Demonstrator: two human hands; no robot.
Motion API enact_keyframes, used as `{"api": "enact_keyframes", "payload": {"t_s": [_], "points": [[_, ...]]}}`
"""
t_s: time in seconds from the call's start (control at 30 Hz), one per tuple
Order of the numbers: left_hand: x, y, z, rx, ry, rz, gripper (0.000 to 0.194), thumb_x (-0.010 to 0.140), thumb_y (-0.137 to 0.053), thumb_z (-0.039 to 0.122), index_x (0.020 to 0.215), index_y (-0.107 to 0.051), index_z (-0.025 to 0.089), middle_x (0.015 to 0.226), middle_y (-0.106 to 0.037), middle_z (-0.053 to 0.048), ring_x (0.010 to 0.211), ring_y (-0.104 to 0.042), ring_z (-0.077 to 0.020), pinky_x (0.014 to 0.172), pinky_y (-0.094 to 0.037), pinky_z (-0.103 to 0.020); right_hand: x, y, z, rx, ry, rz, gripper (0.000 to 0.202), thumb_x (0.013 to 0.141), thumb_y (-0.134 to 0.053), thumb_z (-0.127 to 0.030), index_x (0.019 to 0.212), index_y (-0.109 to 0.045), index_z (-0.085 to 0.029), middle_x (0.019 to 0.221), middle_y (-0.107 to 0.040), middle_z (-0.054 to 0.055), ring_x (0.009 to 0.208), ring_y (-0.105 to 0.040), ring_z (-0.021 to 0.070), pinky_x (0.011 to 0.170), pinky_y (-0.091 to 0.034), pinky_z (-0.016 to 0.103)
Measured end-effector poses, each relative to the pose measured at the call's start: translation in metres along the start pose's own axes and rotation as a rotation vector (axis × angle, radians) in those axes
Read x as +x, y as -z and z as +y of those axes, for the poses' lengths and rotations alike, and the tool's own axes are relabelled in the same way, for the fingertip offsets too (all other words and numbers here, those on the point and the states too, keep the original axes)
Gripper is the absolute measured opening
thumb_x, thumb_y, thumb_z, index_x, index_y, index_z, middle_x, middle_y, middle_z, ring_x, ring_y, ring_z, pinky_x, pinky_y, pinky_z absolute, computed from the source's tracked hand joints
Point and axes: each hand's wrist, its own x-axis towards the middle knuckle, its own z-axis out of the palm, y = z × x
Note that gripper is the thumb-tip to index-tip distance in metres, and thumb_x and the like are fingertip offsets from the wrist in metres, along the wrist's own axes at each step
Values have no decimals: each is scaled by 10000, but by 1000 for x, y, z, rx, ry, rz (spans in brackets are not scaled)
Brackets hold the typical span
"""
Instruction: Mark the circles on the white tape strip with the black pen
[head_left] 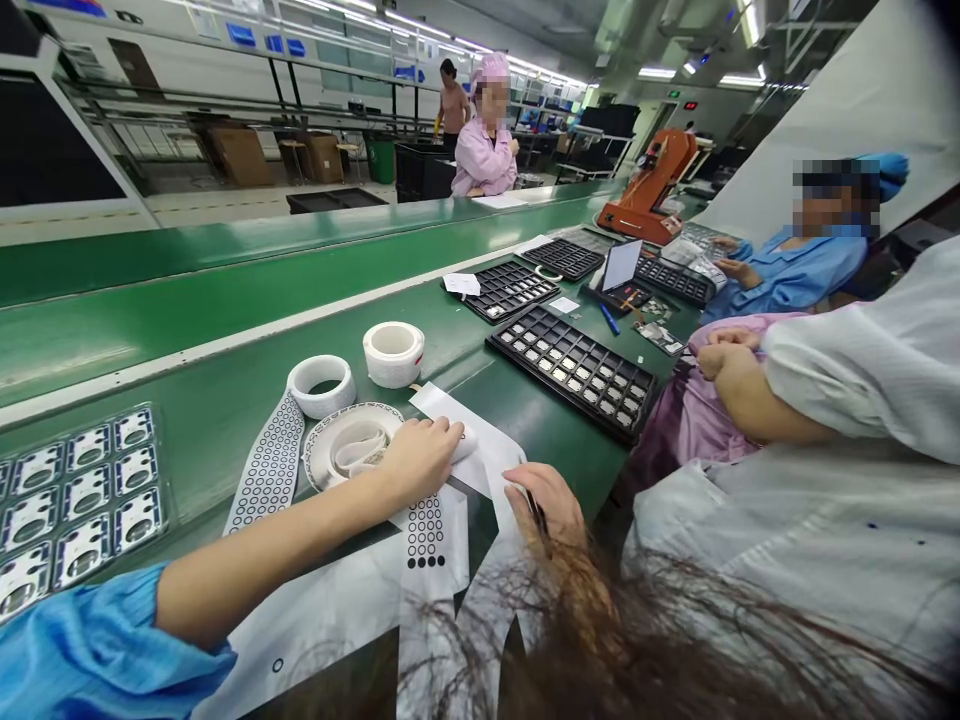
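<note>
Ring-printed strip (425, 525) lay on the near side of the left hand (420, 460) and left of the right hand (551, 505). Its long axis ran roughly near to far, four filled dots across its near part. Left hand was the nearer, right over the strip's far end; right hand stood apart from it, across the white strip (504, 462). That one came in from the far left, bent beside the right fingertips and ran off nearward.

Left arm: reached in from the near left, blue sleeve (112, 640) pushed up, forearm passing the near side of a flat tape roll (319, 458). Palm down, fingers bent over a white curl (466, 446) at the far right. Pinching or merely pressing: could not tell.

Right hand: came from the near right, fingers curled and pointing far left, grasping a slim dark tool (535, 512); its kind unclear. Wrist partly lost behind loose hair (600, 620). Whether the fingertips touched the white strip or sat just beside it: uncertain.
</note>
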Motion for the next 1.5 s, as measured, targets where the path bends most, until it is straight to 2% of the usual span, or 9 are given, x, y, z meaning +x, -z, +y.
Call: {"api": "enact_keyframes", "payload": {"t_s": [0.17,0.5,0.6,0.7,0.87,0.93,1.13,1.3,1.5], "points": [[-2,-3,6,25,20,2,417,830,-581,123,1232,-481,167,1166,-612,-132,962,-647,-276,766,-492,-375,-23,7,9,-587,-7,75,500,767,-688,-384,1242,-541,-334,1061,-622,109,999,-612,378,841,-546,587],[5,-5,3,114,30,72,430,802,-673,179,1202,-531,108,1067,-662,-161,924,-667,-301,730,-509,-376,-34,19,31,-590,-58,182,427,880,-476,-268,1306,-496,-282,1009,-665,70,885,-689,274,766,-591,416],[1,-8,14,165,-115,193,525,849,-678,245,1314,-485,94,1307,-576,-226,1204,-560,-354,921,-471,-442,-36,16,38,-631,-22,216,345,908,-488,-275,1236,-594,-252,1035,-645,83,918,-683,257,755,-582,384],[4,-17,30,212,-378,285,427,931,-583,177,1348,-490,169,1462,-495,-148,1340,-451,-275,1047,-381,-398,-37,12,41,-616,12,203,284,918,-479,-247,1136,-659,-225,991,-637,74,889,-681,217,771,-580,347],[22,-32,46,266,-591,351,126,958,-534,124,988,-654,146,1095,-690,-118,1008,-595,-216,789,-437,-335,-37,14,39,-605,17,163,197,905,-504,-224,1014,-668,-230,956,-645,54,875,-684,199,776,-591,329],[24,-33,44,281,-612,363,163,962,-514,107,877,-650,140,942,-686,-102,855,-591,-200,688,-414,-326,-37,17,38,-649,6,172,196,858,-551,-211,1001,-684,-223,1006,-635,88,908,-678,252,765,-599,397],[3,-25,21,310,-635,371,207,982,-443,69,969,-644,117,868,-641,-73,745,-555,-181,638,-382,-334,-38,12,33,-674,93,122,222,825,-581,-209,996,-723,-212,1144,-612,146,1025,-628,319,894,-565,515],[-11,-23,9,289,-627,299,148,958,-516,95,1027,-646,117,949,-672,-83,938,-589,-221,816,-431,-358,-37,-2,28,-595,125,60,155,851,-571,-220,904,-716,-205,1033,-648,137,887,-659,298,765,-591,491],[-16,-26,9,192,-644,227,224,959,-521,138,1165,-608,149,1140,-689,-52,1208,-532,-212,1121,-292,-358,-40,4,27,-435,186,11,272,870,-552,-187,1107,-677,-239,1044,-640,117,943,-652,269,825,-573,452]]}}
